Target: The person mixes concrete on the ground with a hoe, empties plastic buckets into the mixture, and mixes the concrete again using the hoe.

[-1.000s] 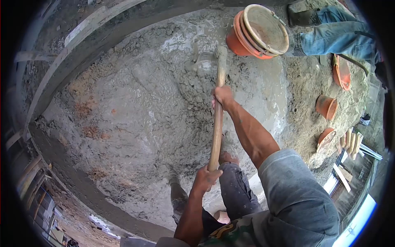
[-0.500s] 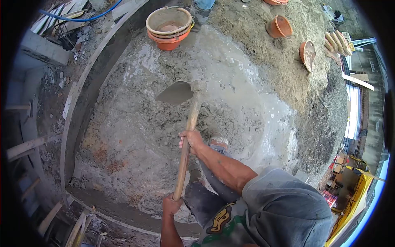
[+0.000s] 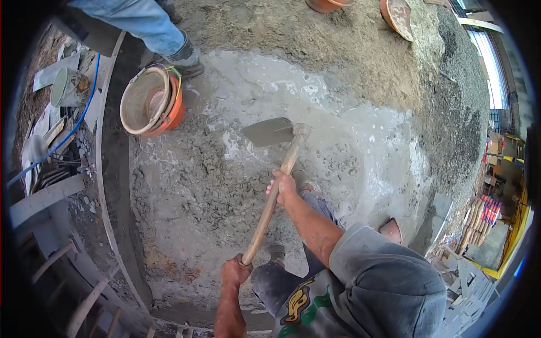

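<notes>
A hoe (image 3: 265, 228) with a wooden handle slants across the middle of the head view. My left hand (image 3: 235, 271) is closed round the lower end of the handle. Further up, the fingers of my right hand (image 3: 283, 187) wrap the shaft. The broad metal hoe blade (image 3: 269, 133) points left, over or on the wet grey mix (image 3: 338, 141); whether it touches, I cannot tell. My legs stand in the mix beside the handle.
Stacked beige and orange buckets (image 3: 131, 104) stand at the upper left, beside another person's leg (image 3: 149, 28) in blue trousers. A low wall edge (image 3: 107, 186) bounds the mix on the left. Sand (image 3: 372, 67) and dark gravel (image 3: 462, 96) lie at the upper right, with an orange tub (image 3: 398, 17).
The view has turned, so the bucket stack appears further left and lower. More of the other person's leg shows. The hoe appears further right in view, with both hands still round it.
</notes>
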### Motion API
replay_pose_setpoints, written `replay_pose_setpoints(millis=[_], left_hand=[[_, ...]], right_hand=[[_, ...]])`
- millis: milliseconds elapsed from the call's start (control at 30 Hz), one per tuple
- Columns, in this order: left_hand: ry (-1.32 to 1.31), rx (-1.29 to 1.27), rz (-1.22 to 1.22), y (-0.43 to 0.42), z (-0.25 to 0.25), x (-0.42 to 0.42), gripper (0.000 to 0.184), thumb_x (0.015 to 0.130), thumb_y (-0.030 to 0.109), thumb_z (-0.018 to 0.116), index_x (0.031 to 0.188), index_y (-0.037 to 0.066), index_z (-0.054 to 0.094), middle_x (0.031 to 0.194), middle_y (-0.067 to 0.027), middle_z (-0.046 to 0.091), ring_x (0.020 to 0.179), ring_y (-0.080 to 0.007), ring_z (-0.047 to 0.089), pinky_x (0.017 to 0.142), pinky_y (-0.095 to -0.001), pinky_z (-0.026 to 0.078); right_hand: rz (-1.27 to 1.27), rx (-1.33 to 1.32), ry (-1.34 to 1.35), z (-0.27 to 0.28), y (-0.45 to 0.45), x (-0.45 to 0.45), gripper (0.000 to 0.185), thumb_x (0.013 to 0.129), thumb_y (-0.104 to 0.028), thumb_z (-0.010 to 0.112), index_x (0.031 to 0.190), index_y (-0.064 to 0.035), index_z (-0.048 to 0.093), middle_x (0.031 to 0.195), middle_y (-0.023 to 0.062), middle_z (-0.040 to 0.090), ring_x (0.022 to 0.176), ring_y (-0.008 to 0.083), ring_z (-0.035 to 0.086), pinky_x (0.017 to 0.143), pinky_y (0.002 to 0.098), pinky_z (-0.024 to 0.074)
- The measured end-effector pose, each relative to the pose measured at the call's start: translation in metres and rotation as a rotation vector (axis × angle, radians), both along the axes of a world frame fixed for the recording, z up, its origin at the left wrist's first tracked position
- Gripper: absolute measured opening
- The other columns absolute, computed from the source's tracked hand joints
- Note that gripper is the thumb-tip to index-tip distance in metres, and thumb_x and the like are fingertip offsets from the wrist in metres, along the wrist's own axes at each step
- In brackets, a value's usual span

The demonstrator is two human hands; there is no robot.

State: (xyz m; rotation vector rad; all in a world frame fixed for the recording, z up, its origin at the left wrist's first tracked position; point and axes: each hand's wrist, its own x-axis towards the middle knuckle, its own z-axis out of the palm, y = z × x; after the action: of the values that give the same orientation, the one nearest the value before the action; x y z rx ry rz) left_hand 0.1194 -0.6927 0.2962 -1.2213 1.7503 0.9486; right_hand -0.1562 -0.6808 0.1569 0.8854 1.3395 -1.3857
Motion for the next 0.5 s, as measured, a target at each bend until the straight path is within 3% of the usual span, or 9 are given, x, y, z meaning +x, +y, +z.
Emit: replay_pose_setpoints(millis=[133,267,333,467,500], left_hand=[[0.009,0.081,-0.354,-0.065,-0.064,-0.147,0.028,0.074,0.033,0.065,0.094,0.014,0.064,0.082,-0.0147,0.068,0.081,-0.0345,0.066,0.075,-0.0451,0.052],[0.270,0.109,-0.802,-0.105,-0.168,-0.335,0.022,0.078,0.027,0.065,0.094,0.012,0.064,0.083,-0.0151,0.069,0.080,-0.0316,0.067,0.073,-0.0422,0.052],[0.378,0.072,-1.042,-0.090,-0.217,-0.441,0.026,0.077,0.026,0.066,0.098,0.011,0.063,0.086,-0.0128,0.069,0.084,-0.0306,0.067,0.074,-0.0417,0.052],[0.548,0.072,-1.286,-0.029,-0.290,-0.610,0.018,0.077,0.018,0.062,0.092,0.010,0.069,0.088,-0.0138,0.070,0.084,-0.0303,0.068,0.077,-0.0409,0.053],[0.606,0.048,-1.289,-0.014,-0.305,-0.640,0.018,0.077,0.017,0.061,0.091,0.010,0.070,0.087,-0.0141,0.070,0.085,-0.0301,0.068,0.077,-0.0405,0.053]], right_hand=[[-0.345,0.062,-0.030,-0.064,0.041,-0.125,0.028,0.083,-0.024,0.067,0.097,-0.0104,0.046,0.067,0.0066,0.048,0.053,0.0236,0.052,0.048,0.0414,0.0484],[-0.767,0.152,0.107,-0.111,0.118,-0.255,0.041,0.087,-0.043,0.063,0.099,-0.0102,0.042,0.076,0.0069,0.045,0.059,0.0243,0.049,0.056,0.0443,0.0485],[-0.950,0.115,0.189,-0.154,0.181,-0.313,0.048,0.089,-0.053,0.057,0.100,-0.0098,0.040,0.080,0.0076,0.042,0.064,0.0247,0.048,0.060,0.0449,0.0483],[-1.082,0.206,0.392,-0.212,0.282,-0.414,0.052,0.094,-0.055,0.044,0.097,-0.0029,0.040,0.081,0.0085,0.043,0.072,0.0254,0.048,0.072,0.0440,0.0487],[-1.090,0.247,0.399,-0.229,0.301,-0.437,0.051,0.094,-0.053,0.045,0.107,-0.0043,0.037,0.085,0.0088,0.043,0.073,0.0264,0.049,0.073,0.0470,0.0498]])
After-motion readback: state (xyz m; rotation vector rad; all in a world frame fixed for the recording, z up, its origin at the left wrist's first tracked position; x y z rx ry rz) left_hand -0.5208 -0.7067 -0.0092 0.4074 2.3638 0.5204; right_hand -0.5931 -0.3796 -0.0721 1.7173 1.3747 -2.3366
